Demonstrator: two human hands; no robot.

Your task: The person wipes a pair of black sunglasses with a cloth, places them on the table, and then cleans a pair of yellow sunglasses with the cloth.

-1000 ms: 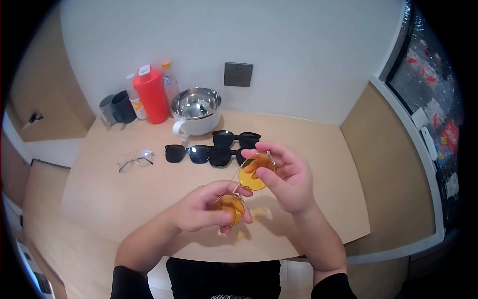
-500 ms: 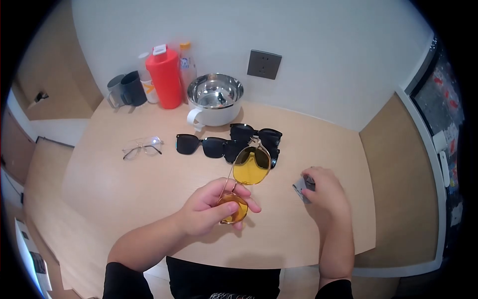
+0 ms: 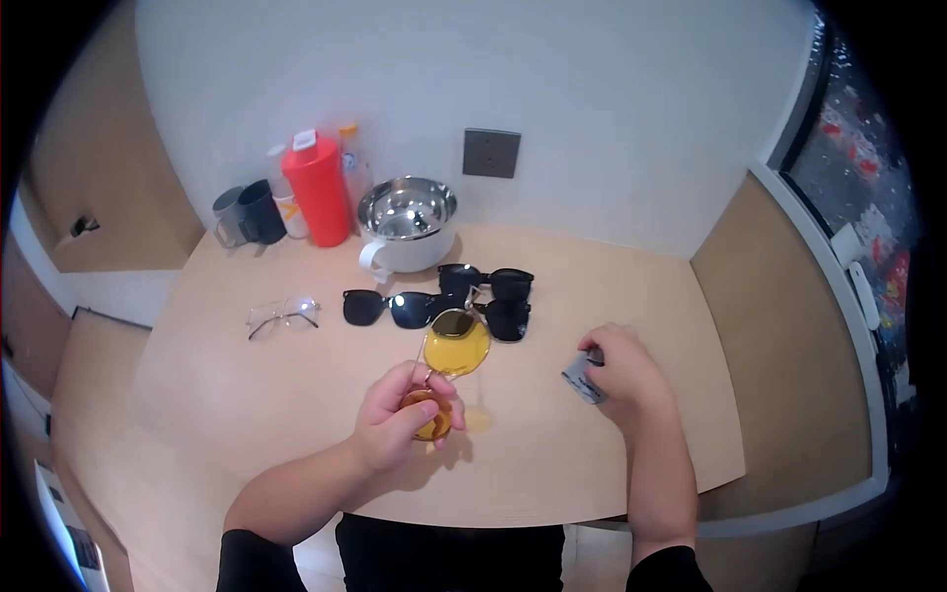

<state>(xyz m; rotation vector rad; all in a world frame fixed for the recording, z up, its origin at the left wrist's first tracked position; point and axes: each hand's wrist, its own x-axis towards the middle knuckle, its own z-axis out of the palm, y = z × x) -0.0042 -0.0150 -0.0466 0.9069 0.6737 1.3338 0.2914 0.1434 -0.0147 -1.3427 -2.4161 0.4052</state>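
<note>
My left hand point(image 3: 383, 414) pinches one amber lens of a pair of thin gold-framed sunglasses point(image 3: 460, 353), thumb over the lens. The other yellow lens stands up toward the dark sunglasses behind it and partly overlaps them in view. My right hand point(image 3: 631, 367) is closed on a small grey cloth point(image 3: 584, 379) with dark print, low over the table's right side. Black sunglasses point(image 3: 409, 310) and another black pair point(image 3: 511, 285) lie close together beyond my left hand. Clear thin-framed glasses point(image 3: 283, 317) rest at the left.
On the table point(image 3: 247, 405), a steel-lined white bowl point(image 3: 419, 252) with a handle stands near the wall. Left of it are a red bottle point(image 3: 319, 192), a clear orange-capped bottle point(image 3: 353, 163), a white bottle point(image 3: 293, 212), a dark mug point(image 3: 263, 212) and a grey mug point(image 3: 231, 217).
The head view has shifted, so the table items sit lower and mostly further left. My left hand has brought the yellow-lens sunglasses slightly left. The right hand keeps hold of the cloth.
</note>
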